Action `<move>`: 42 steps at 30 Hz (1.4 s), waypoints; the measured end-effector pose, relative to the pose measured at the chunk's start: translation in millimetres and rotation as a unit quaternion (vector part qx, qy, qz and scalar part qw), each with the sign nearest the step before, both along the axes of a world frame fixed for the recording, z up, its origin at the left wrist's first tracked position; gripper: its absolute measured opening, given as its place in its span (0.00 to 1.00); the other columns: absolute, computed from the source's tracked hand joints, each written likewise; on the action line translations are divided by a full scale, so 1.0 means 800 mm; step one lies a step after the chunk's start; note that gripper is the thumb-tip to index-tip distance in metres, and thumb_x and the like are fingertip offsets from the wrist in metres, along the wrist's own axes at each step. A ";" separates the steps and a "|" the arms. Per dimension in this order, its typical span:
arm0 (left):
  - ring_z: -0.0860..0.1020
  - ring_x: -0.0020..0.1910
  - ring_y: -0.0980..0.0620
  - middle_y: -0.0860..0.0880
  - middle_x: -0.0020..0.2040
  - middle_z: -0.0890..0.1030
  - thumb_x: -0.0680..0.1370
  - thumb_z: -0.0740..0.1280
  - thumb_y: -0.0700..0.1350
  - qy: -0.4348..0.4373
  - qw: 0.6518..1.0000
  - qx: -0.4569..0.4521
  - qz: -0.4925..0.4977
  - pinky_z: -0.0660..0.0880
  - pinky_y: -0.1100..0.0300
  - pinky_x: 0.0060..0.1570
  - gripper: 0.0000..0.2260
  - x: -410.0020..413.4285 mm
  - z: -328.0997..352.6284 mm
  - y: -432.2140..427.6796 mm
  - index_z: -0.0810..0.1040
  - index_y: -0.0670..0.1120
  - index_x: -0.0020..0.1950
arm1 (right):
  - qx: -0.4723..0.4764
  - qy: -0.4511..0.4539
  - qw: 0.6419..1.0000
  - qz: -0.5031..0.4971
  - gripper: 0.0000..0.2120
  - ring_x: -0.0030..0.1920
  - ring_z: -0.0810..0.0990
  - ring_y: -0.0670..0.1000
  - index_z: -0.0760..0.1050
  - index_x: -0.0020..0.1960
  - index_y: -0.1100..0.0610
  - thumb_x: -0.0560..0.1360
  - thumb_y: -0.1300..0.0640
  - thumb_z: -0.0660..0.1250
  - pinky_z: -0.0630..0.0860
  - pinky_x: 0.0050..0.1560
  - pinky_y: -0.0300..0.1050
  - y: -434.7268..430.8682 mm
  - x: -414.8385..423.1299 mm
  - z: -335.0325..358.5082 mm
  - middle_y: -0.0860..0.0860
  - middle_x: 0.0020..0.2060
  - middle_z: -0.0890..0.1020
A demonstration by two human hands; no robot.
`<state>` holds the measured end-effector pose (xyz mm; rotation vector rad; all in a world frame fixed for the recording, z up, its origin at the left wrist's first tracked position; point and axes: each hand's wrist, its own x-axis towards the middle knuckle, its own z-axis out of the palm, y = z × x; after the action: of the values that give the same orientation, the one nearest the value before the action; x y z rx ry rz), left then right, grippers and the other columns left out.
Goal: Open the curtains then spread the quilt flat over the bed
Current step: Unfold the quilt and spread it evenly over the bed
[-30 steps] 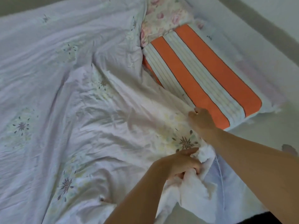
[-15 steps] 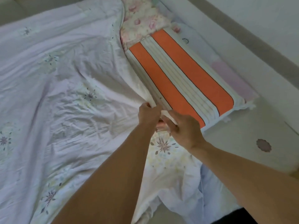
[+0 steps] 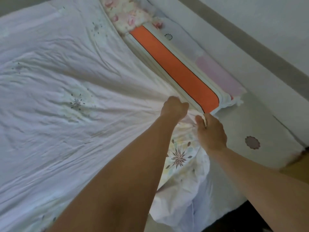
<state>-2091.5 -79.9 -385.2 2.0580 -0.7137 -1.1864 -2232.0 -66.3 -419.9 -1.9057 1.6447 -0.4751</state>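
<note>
Both arms reach up from the bottom edge. At centre frame my right hand (image 3: 211, 133) pinches a bunched fold of the quilt (image 3: 75, 91), and just beyond it my left hand (image 3: 174, 108), curled tight, grips the same edge. Wrinkled quilt covers the left half; an orange-striped pillow (image 3: 175, 71) lies past my knuckles, toward upper centre.

I read the quilt (image 3: 66, 101) as thin matt cloth, heavily creased, with a faded flower print. Striped pillow (image 3: 177, 74): matt cloth too, smoother, fine ribbed lines beside the orange band. Sheet (image 3: 247, 121) looks like smooth matt fabric, barely wrinkled from here.
</note>
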 end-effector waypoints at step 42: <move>0.74 0.57 0.44 0.47 0.56 0.77 0.78 0.62 0.58 -0.243 0.832 0.153 -0.475 0.69 0.53 0.51 0.18 -0.058 -0.126 0.357 0.76 0.47 0.60 | 0.427 -0.176 0.864 -0.200 0.13 0.53 0.79 0.61 0.75 0.58 0.55 0.77 0.50 0.64 0.77 0.56 0.59 0.157 -0.098 -0.055 0.56 0.54 0.80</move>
<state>-2137.5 206.0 -486.2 2.3474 -2.0902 -1.3088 -2310.2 59.4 -464.2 -0.7795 1.6065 -0.1698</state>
